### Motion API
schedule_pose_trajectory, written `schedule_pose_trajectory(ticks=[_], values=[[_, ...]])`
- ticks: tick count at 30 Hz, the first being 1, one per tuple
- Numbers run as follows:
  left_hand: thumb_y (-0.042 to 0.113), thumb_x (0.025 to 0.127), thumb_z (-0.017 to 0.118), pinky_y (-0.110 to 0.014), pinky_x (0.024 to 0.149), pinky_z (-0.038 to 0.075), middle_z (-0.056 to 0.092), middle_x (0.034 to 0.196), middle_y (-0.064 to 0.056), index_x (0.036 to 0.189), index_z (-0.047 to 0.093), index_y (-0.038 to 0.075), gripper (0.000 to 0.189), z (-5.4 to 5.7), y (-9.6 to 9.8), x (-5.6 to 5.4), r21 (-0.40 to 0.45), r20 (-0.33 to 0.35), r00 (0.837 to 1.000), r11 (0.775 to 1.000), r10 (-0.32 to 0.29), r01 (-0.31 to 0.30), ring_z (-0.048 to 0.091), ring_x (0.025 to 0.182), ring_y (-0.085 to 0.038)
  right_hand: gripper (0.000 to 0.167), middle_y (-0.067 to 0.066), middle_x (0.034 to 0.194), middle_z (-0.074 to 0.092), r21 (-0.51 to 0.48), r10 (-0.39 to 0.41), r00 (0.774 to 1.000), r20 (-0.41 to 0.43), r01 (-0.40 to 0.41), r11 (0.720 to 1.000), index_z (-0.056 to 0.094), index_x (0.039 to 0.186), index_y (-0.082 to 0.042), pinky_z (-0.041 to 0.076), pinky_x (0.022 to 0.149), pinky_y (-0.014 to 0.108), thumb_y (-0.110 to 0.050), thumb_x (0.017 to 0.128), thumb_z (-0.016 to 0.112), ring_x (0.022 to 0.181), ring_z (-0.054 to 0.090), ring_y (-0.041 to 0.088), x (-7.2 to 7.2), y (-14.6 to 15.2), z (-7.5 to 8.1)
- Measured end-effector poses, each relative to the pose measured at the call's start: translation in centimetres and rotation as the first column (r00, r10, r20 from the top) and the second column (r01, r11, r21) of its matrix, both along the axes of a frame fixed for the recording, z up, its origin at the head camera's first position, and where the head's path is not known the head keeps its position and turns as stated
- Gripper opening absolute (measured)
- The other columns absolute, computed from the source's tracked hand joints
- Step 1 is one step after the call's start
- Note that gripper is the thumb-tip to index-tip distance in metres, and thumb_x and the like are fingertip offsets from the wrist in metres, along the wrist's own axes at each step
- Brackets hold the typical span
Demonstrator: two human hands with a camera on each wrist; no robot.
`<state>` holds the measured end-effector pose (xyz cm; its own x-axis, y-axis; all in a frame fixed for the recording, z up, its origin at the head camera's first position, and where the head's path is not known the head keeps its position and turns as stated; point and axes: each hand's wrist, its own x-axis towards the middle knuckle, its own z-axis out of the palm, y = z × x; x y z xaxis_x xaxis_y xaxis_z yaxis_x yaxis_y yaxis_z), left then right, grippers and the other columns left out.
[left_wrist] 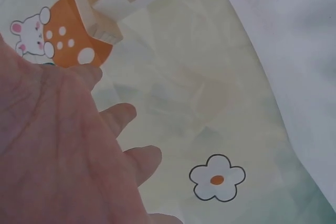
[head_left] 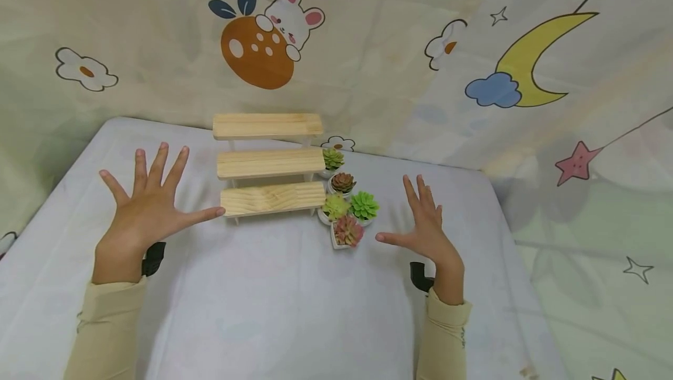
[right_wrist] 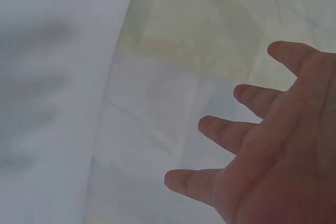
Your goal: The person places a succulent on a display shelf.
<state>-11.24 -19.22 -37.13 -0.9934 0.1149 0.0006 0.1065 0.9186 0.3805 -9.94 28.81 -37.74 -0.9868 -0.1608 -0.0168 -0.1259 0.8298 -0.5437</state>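
Observation:
My left hand (head_left: 145, 212) is spread wide above the table, left of a three-tier wooden stand (head_left: 273, 197); its thumb tip appears beside the lowest shelf, and contact cannot be told. My right hand (head_left: 427, 229) hovers with fingers extended, to the right of several small potted succulents. Among these are a pink one (head_left: 348, 231) in a square white pot, a bright green one (head_left: 364, 205), a yellow-green one (head_left: 335, 207), a dark red one (head_left: 343, 182) and a green one (head_left: 332, 158) at the back. Both wrist views show bare palms, holding nothing.
A white cloth covers the table (head_left: 284, 310). Behind it hangs a printed curtain (head_left: 378, 47) with a rabbit, a moon and flowers. The plants stand close against the stand's right end. Black wrist mounts (head_left: 153, 259) sit under both wrists.

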Motion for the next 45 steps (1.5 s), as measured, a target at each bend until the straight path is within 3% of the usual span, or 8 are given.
schedule_pose_trajectory(ticks=[9, 14, 19, 25, 27, 30, 37, 45], values=[[0.061, 0.092, 0.054, -0.074, 0.102, -0.016, 0.002, 0.162, -0.018, 0.158, 0.005, 0.017, 0.093, -0.5, -0.7, -1.5, 0.158, -0.122, 0.991, 0.987, 0.053, -0.034, -0.007, 0.146, -0.045, 0.104, 0.009, 0.162, 0.013, -0.226, 0.062, 0.997, 0.042, -0.051, 0.973, 0.012, 0.158, -0.026, 0.020, 0.111, 0.065, -0.028, 0.080, 0.082, 0.147, 0.015, 0.036, -1.0, -0.1, -1.1], [0.046, 0.098, 0.054, -0.071, 0.109, 0.007, 0.014, 0.158, -0.025, 0.156, 0.013, 0.006, 0.082, -1.4, -0.9, -3.0, 0.402, -0.137, 0.986, 0.915, 0.099, -0.036, 0.015, 0.142, -0.050, 0.095, 0.017, 0.158, 0.025, -0.337, 0.164, 0.985, 0.058, -0.135, 0.932, 0.024, 0.155, -0.011, 0.033, 0.106, 0.061, -0.013, 0.080, 0.082, 0.140, 0.030, 0.042, -1.9, -0.4, -3.1], [0.034, 0.102, 0.049, -0.055, 0.110, 0.031, 0.025, 0.154, -0.024, 0.154, 0.020, 0.005, 0.066, -2.2, 0.3, -5.6, 0.718, -0.071, 0.996, 0.696, 0.053, 0.014, 0.033, 0.138, -0.043, 0.084, 0.022, 0.149, 0.036, -0.381, 0.158, 0.986, 0.062, -0.123, 0.916, 0.033, 0.150, -0.002, 0.047, 0.093, 0.055, -0.005, 0.080, 0.080, 0.125, 0.045, 0.042, -2.7, -1.0, -4.7], [0.006, 0.100, 0.054, -0.014, 0.097, 0.041, 0.026, 0.153, -0.013, 0.153, 0.024, 0.008, 0.062, -3.8, 1.3, -7.4, 0.958, -0.100, 0.986, 0.254, -0.134, 0.132, 0.044, 0.133, -0.018, 0.077, 0.026, 0.142, 0.043, -0.392, 0.102, 0.987, 0.122, -0.047, 0.919, 0.038, 0.146, 0.001, 0.051, 0.083, 0.041, -0.001, 0.080, 0.078, 0.117, 0.050, 0.040, -3.1, -2.0, -5.5], [0.000, 0.097, 0.056, -0.014, 0.096, 0.041, 0.028, 0.151, -0.009, 0.154, 0.023, 0.009, 0.067, -4.4, 1.5, -7.5, 0.977, -0.106, 0.980, 0.166, -0.169, 0.134, 0.046, 0.129, -0.014, 0.075, 0.027, 0.141, 0.043, -0.385, 0.080, 0.986, 0.146, -0.018, 0.923, 0.038, 0.144, 0.002, 0.051, 0.082, 0.037, 0.000, 0.081, 0.077, 0.118, 0.050, 0.041, -3.1, -2.3, -5.6], [-0.005, 0.093, 0.060, -0.014, 0.098, 0.038, 0.033, 0.149, -0.008, 0.154, 0.023, 0.013, 0.074, -5.2, 1.7, -7.6, 0.974, -0.091, 0.979, 0.187, -0.183, 0.125, 0.045, 0.127, -0.009, 0.072, 0.027, 0.138, 0.046, -0.369, 0.053, 0.986, 0.159, 0.009, 0.930, 0.040, 0.142, 0.004, 0.051, 0.080, 0.034, 0.001, 0.080, 0.077, 0.115, 0.052, 0.040, -3.2, -2.7, -5.7], [-0.002, 0.088, 0.069, -0.016, 0.090, 0.044, 0.033, 0.151, -0.017, 0.151, 0.032, 0.014, 0.075, -6.3, 1.4, -7.4, 0.919, -0.014, 0.978, 0.383, -0.208, 0.095, 0.049, 0.119, -0.009, 0.071, 0.025, 0.125, 0.055, -0.262, 0.058, 0.992, 0.113, -0.027, 0.965, 0.043, 0.139, 0.004, 0.052, 0.076, 0.035, 0.001, 0.078, 0.079, 0.102, 0.056, 0.036, -3.8, -3.9, -6.0], [0.003, 0.084, 0.075, -0.017, 0.087, 0.048, 0.051, 0.135, 0.000, 0.147, 0.039, 0.006, 0.073, -6.8, 1.0, -7.4, 0.901, -0.006, 0.978, 0.423, -0.207, 0.095, 0.054, 0.114, -0.010, 0.073, 0.024, 0.120, 0.057, -0.248, -0.002, 0.995, 0.096, 0.026, 0.968, 0.045, 0.138, 0.001, 0.054, 0.075, 0.036, -0.003, 0.076, 0.082, 0.094, 0.061, 0.034, -3.6, -3.6, -5.8]])
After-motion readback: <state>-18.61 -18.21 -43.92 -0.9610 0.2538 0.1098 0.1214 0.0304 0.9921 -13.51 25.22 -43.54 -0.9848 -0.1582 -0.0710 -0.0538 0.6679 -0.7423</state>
